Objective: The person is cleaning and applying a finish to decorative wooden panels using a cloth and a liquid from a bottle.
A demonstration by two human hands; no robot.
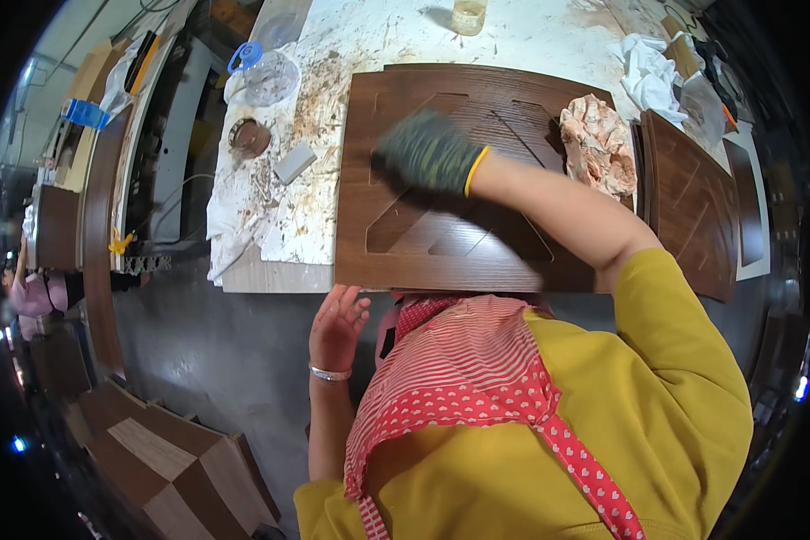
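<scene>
A dark brown wood-grain panel [459,266] with grooved angular lines lies on the work table in front of me. My right hand [430,153], in a dark green knit glove with a yellow cuff, is over the panel's upper left part. Its fingers are curled downward, and whatever they may hold is hidden beneath the glove. My left hand [337,326] is bare, with a bracelet at the wrist. It is at the panel's front left corner, fingers loosely bent and apart, fingertips close to the edge. A crumpled, stained cloth [598,146] rests on the panel's right side.
Left of the panel on the stained table [319,207] are a grey block [295,163], a small brown-stained jar [249,137] and a clear plastic bottle [268,76]. A glass jar [468,16] stands behind. More brown panels [693,202] lean at right. Cardboard boxes [166,450] sit lower left.
</scene>
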